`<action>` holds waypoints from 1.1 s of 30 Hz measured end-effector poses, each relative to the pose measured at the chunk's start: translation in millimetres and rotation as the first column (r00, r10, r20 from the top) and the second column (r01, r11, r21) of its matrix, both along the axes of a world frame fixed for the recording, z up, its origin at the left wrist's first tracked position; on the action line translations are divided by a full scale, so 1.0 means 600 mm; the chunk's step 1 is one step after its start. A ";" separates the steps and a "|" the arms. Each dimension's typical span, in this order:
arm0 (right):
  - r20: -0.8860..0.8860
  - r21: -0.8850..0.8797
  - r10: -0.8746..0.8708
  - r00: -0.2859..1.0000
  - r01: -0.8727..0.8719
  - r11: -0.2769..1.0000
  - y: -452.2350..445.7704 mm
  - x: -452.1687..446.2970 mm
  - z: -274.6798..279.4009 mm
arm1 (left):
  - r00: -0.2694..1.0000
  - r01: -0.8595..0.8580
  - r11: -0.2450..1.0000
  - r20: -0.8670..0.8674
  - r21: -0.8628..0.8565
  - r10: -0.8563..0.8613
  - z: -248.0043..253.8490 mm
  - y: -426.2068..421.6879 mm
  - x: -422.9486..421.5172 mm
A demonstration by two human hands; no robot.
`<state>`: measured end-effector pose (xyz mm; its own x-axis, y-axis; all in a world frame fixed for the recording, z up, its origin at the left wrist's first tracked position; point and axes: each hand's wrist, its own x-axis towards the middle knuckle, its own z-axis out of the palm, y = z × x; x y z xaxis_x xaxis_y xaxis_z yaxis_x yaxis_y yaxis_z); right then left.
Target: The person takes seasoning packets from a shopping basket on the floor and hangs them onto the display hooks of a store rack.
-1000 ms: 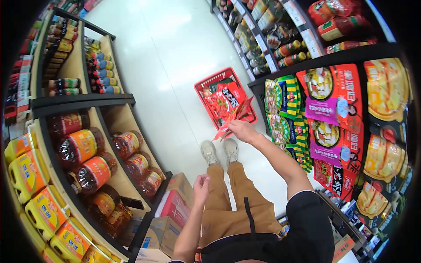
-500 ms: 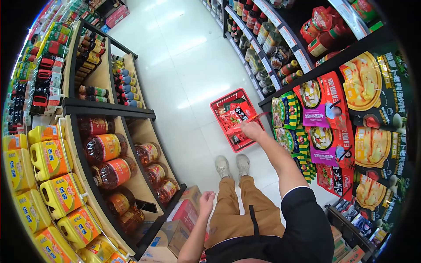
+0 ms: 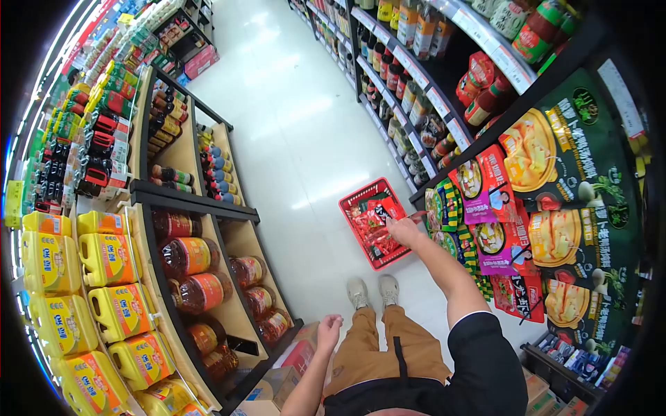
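You in a supermarket aisle, pale glossy floor (image 3: 291,132) ahead of you, large bottles (image 3: 201,290) and yellow jugs (image 3: 125,310) ranked to your left, price labels (image 3: 438,102) along shelf edges to your right, hanging food packets (image 3: 489,238), red shopping basket (image 3: 392,261) before you.

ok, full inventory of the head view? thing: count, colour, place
basket: 1, red, floor ahead
packets: several, overlapping, mostly red, in basket
hanging packets: many, red-purple and green-yellow, right
printed panel: 1 or more, dark green, far right
small bottles: many, mixed, upper shelves both sides
large bottles: about eight, amber-brown, lower left
jugs: many, yellow, far left
flat object: 1, black, lower left shelf
cartons: several, brown and red, beside left shelving
shelving: several units, black and wood, both sides
floor: white, centre
shoes: 2, light grey, below basket in frame
trousers: 1 pair, brown, bottom centre
sleeve: black, right arm
left hand: 1, bare, by left leg
right hand: 1, bare, at basket, grip unclear
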<state>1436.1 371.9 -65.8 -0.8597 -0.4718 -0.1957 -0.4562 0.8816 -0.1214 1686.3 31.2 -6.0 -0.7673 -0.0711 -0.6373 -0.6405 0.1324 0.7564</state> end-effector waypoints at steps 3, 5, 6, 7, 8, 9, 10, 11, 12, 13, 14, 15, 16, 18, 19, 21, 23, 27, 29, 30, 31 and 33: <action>0.013 -0.070 -0.006 1.000 0.007 0.998 -0.001 0.012 0.050 | 0.999 0.035 0.999 -0.020 -0.022 -0.035 0.025 0.009 -0.019; -0.009 -0.167 -0.032 0.999 0.030 0.986 -0.009 0.021 0.082 | 0.998 0.047 0.998 -0.045 -0.042 -0.049 0.051 0.017 -0.034; -0.028 -0.240 -0.062 0.998 0.053 0.969 -0.012 0.031 0.096 | 0.997 0.049 0.998 -0.062 -0.047 -0.052 0.063 0.023 -0.042; -0.044 -0.311 -0.090 0.995 0.073 0.948 -0.015 0.042 0.111 | 0.995 0.051 0.997 -0.080 -0.050 -0.054 0.077 0.028 -0.050; -0.026 -0.341 -0.130 0.991 0.114 0.933 -0.022 0.051 0.127 | 0.992 0.080 0.993 -0.086 -0.091 -0.088 0.092 0.032 -0.060; -0.006 -0.370 -0.169 0.986 0.155 0.916 -0.031 0.059 0.150 | 0.986 0.090 0.987 -0.131 -0.132 -0.108 0.100 0.036 -0.069; 0.023 -0.376 -0.187 0.982 0.182 0.909 -0.042 0.069 0.185 | 0.977 0.098 0.980 -0.171 -0.173 -0.128 0.105 0.037 -0.073; 0.051 -0.381 -0.204 0.978 0.208 0.901 -0.056 0.078 0.229 | 0.966 0.102 0.972 -0.211 -0.214 -0.148 0.110 0.040 -0.081; 0.004 -0.447 -0.171 0.985 0.155 0.881 -0.069 0.089 0.257 | 0.934 0.095 0.940 -0.297 -0.328 -0.199 0.125 0.044 -0.089; -0.044 -0.509 -0.140 0.989 0.098 0.855 -0.081 0.101 0.274 | 0.893 0.073 0.897 -0.372 -0.437 -0.254 0.154 0.051 -0.096; -0.082 -0.514 -0.107 0.991 0.050 0.856 -0.095 0.112 0.278 | 0.844 0.039 0.842 -0.433 -0.538 -0.316 0.181 0.057 -0.103; -0.119 -0.518 -0.076 0.990 0.003 0.855 -0.109 0.119 0.286 | 0.779 0.017 0.804 -0.497 -0.594 -0.383 0.202 0.061 -0.114; -0.131 -0.580 -0.075 0.989 -0.015 0.814 -0.122 0.134 0.319 | 0.706 -0.012 0.763 -0.545 -0.647 -0.452 0.221 0.065 -0.122; -0.161 -0.624 -0.026 0.987 -0.081 0.777 -0.147 0.160 0.366 | 0.666 0.061 0.771 -0.550 -0.634 -0.504 0.247 0.065 -0.131; -0.177 -0.644 -0.001 0.984 -0.115 0.757 -0.159 0.171 0.384 | 0.700 0.162 0.813 -0.516 -0.559 -0.494 0.258 0.064 -0.134; -0.183 -0.653 0.029 0.983 -0.143 0.743 -0.181 0.194 0.415 | 0.751 0.246 0.847 -0.459 -0.471 -0.474 0.270 0.054 -0.126; -0.173 -0.637 0.067 0.983 -0.163 0.753 -0.196 0.210 0.445 | 0.786 0.227 0.852 -0.429 -0.471 -0.446 0.276 0.040 -0.118; -0.245 -0.651 0.112 0.963 -0.249 0.717 -0.222 0.229 0.493 | 0.738 0.295 0.872 -0.487 -0.391 -0.468 0.289 0.014 -0.098; -0.282 -0.658 0.094 0.955 -0.264 0.705 -0.234 0.233 0.509 | 0.756 0.317 0.869 -0.452 -0.381 -0.474 0.300 0.003 -0.094; -0.286 -0.647 0.082 0.955 -0.255 0.719 -0.238 0.234 0.513 | 0.725 0.259 0.870 -0.511 -0.419 -0.462 0.309 0.002 -0.089; -0.258 -0.660 0.051 0.965 -0.214 0.720 -0.243 0.238 0.536 | 0.734 0.295 0.831 -0.445 -0.472 -0.513 0.312 -0.006 -0.090; -0.196 -0.749 -0.078 0.978 -0.098 0.655 -0.253 0.244 0.551 | 0.758 0.195 0.916 -0.539 -0.350 -0.368 0.331 -0.006 -0.092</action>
<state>1582.7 220.4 265.0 -0.8307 -0.3895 0.3979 -0.5550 0.5218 -0.6478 1631.3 27.7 192.4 -0.9921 0.1150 -0.0495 0.0115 0.4779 0.8783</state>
